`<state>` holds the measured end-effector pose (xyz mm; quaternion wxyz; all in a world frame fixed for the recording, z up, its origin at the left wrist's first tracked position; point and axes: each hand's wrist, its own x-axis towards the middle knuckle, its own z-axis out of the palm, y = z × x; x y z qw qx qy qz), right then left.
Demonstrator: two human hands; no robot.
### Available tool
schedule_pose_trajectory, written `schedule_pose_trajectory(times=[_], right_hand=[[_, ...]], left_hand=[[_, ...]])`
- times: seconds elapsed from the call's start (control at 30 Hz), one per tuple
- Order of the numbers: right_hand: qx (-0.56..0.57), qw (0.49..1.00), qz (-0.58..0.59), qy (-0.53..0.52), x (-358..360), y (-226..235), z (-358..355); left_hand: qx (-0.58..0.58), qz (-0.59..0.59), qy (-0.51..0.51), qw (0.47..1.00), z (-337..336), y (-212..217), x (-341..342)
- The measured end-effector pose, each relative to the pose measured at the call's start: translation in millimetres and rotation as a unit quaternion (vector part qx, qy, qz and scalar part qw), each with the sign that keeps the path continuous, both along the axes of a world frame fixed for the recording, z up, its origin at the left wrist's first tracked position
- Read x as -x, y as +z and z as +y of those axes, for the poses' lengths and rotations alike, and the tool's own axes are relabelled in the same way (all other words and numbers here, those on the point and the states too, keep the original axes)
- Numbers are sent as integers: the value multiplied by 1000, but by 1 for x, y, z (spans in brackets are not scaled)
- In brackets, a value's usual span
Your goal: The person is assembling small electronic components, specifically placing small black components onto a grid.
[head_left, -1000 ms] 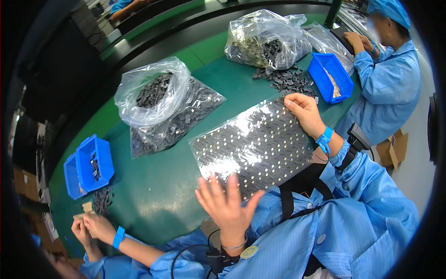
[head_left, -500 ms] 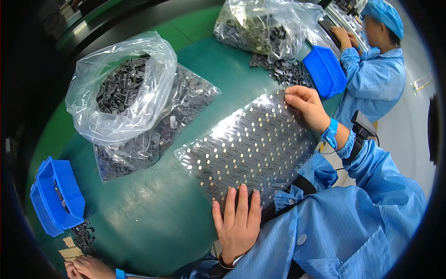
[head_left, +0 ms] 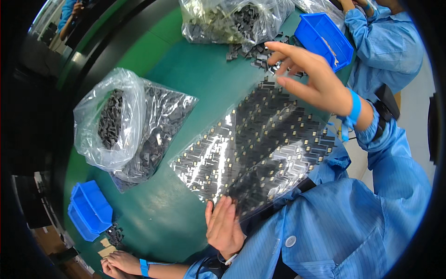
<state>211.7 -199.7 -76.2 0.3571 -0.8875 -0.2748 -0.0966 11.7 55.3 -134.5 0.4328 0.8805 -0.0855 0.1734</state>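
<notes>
A shiny plastic tray (head_left: 251, 144) with rows of small dark parts lies on the green table (head_left: 153, 218) in front of me. My left hand (head_left: 224, 225) rests flat on the table at the tray's near edge, fingers together. My right hand (head_left: 306, 76) hovers above the tray's far end with fingers spread; whether it pinches a small dark part I cannot tell. Loose dark parts (head_left: 253, 52) lie just beyond it.
Two clear bags of dark parts (head_left: 118, 130) sit at the left, another bag (head_left: 232, 21) at the far side. A blue bin (head_left: 324, 38) stands far right by a co-worker's sleeve (head_left: 381, 42). Stacked blue bins (head_left: 88, 211) and another person's hands (head_left: 123, 262) are near left.
The view has closed in on the tray. My right hand lifted off the tray's far corner and now hovers with fingers spread. My left hand stays flat at the near edge.
</notes>
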Motion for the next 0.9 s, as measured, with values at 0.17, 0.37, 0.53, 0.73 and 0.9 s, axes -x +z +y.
schedule_pose_trajectory(times=[0.17, 0.37, 0.53, 0.73, 0.9], right_hand=[[34, 943, -268, 197, 51, 104, 27], [-206, 906, -289, 232, 90, 141, 39], [-146, 905, -219, 335, 60, 109, -44], [-422, 870, -53, 251, 104, 126, -21], [-412, 770, -312, 374, 68, 83, -115]], left_hand=[[151, -121, 130, 972, -1, 21, 6], [245, -188, 252, 917, 12, 48, 15], [215, 79, 156, 961, 22, 79, -48], [271, 229, 165, 920, 37, 43, -70], [-337, -44, 256, 905, -9, 68, -88]])
